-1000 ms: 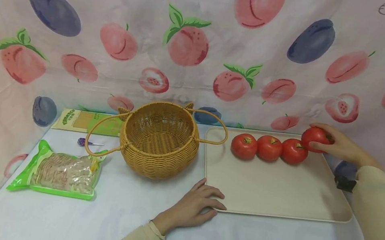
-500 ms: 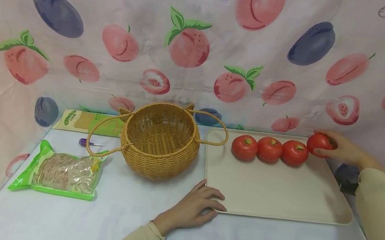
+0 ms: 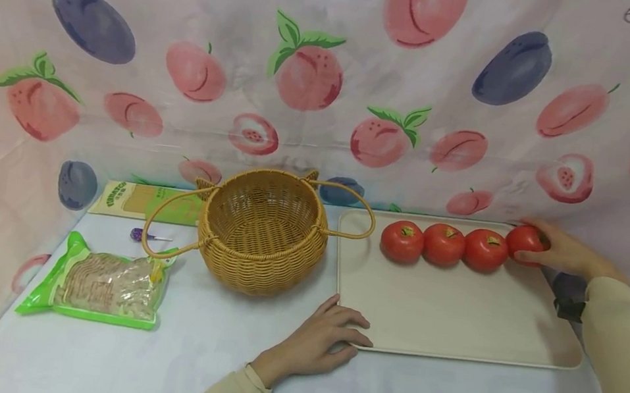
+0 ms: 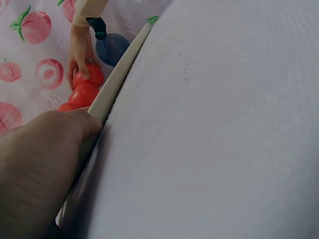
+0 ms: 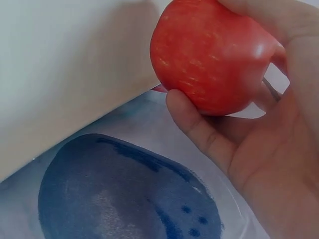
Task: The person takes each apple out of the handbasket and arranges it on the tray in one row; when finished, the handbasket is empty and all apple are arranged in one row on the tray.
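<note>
My right hand (image 3: 565,251) grips a red tomato (image 3: 526,243) at the back right of the beige tray (image 3: 455,314). In the right wrist view, thumb and fingers curve round the tomato (image 5: 209,55), with the tray's rim close beside it. Left of it on the tray, three more tomatoes stand side by side in a row: one at the near end of the row (image 3: 485,250), one in the middle (image 3: 443,244) and one at the left (image 3: 402,242). My left hand (image 3: 317,339) rests on the tray's front left corner, fingers lying relaxed over the rim.
A wicker basket (image 3: 257,269) with two raised handles stands left of the tray, its right handle reaching over the tray's corner. Further left lie a green-edged bag (image 3: 106,285), a purple lollipop (image 3: 136,235) and a flat green packet (image 3: 138,200). A fruit-print cloth (image 3: 300,128) hangs behind.
My right hand has moved slightly right and down, bringing the tomato from above onto the tray at the end of the row. The left hand has stayed at the tray's corner.
</note>
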The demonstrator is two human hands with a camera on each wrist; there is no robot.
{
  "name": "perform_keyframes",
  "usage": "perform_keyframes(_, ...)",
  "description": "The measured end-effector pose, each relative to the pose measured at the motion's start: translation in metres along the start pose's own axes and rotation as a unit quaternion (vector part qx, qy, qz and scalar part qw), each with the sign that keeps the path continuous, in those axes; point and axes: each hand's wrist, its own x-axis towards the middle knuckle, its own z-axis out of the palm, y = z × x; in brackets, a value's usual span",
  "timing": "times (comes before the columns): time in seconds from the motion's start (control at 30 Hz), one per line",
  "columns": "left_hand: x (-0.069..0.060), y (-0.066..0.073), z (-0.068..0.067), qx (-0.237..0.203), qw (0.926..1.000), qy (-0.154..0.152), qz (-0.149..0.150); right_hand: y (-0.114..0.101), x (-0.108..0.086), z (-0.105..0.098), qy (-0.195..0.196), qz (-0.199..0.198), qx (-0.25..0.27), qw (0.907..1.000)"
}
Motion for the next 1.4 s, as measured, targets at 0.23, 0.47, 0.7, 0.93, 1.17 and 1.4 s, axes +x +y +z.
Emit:
perform_keyframes(0.23,-0.001,0.001,-0.002,0.006,1.0000,-0.003,0.000,0.009,0.005,0.011,-0.007,0.004,-0.011,0.9999)
perform_keyframes(0.47,-0.002,0.001,-0.004,0.007,1.0000,-0.002,0.002,0.013,0.008,0.017,-0.011,0.003,-0.016,0.9998)
perform_keyframes(0.7,-0.005,0.001,-0.004,0.013,0.9999,-0.002,0.001,0.010,0.009,0.020,0.007,-0.030,0.004,0.9995)
perform_keyframes(0.93,-0.005,0.001,-0.005,0.013,0.9997,-0.006,-0.018,0.009,0.003,0.019,-0.001,0.011,0.000,0.9999)
perform_keyframes(1.17,-0.009,-0.002,-0.016,-0.029,0.9982,-0.009,-0.052,0.009,-0.005,0.024,0.001,0.035,0.005,0.9994)
perform_keyframes(1.4,-0.031,-0.007,-0.038,-0.058,0.9929,0.001,-0.104,0.007,-0.011,0.029,0.025,0.017,0.003,0.9995)
